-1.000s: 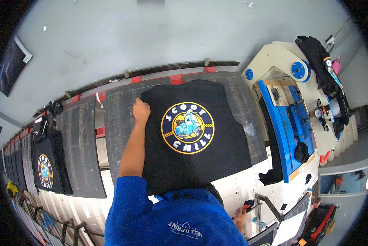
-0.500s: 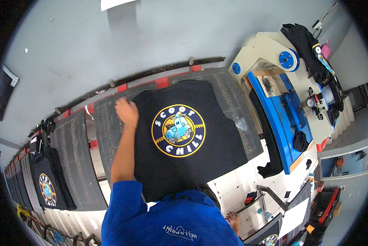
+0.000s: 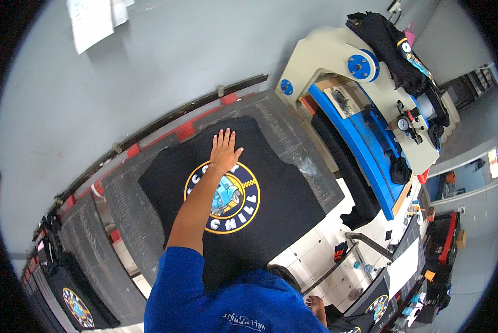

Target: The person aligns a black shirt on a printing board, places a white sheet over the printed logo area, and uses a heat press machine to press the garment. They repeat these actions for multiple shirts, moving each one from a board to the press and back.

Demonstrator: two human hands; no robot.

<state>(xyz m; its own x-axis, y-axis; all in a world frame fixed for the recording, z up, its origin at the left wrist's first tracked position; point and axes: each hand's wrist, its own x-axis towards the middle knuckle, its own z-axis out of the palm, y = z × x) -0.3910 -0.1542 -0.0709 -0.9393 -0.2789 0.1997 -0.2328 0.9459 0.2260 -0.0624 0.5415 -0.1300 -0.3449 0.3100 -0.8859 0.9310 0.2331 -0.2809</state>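
Note:
A black T-shirt lies spread face up over a dark, worn board. Its round print shows a light-blue scooter inside a yellow-edged ring. My left hand rests open and flat on the fabric just above the print, fingers stretched. The left forearm crosses the print and hides part of it. My right hand is low beside my blue shirt, partly hidden and small; its fingers seem bent, and whether it holds anything cannot be made out.
At the right stands a cream and blue press machine with a gauge, black garments draped on top. Another printed black shirt lies on a board at the lower left. A red and black rail runs along the wall.
My left hand has moved right, from the shirt's left edge onto the fabric above the print, and now lies flat. The view has shifted and turned slightly.

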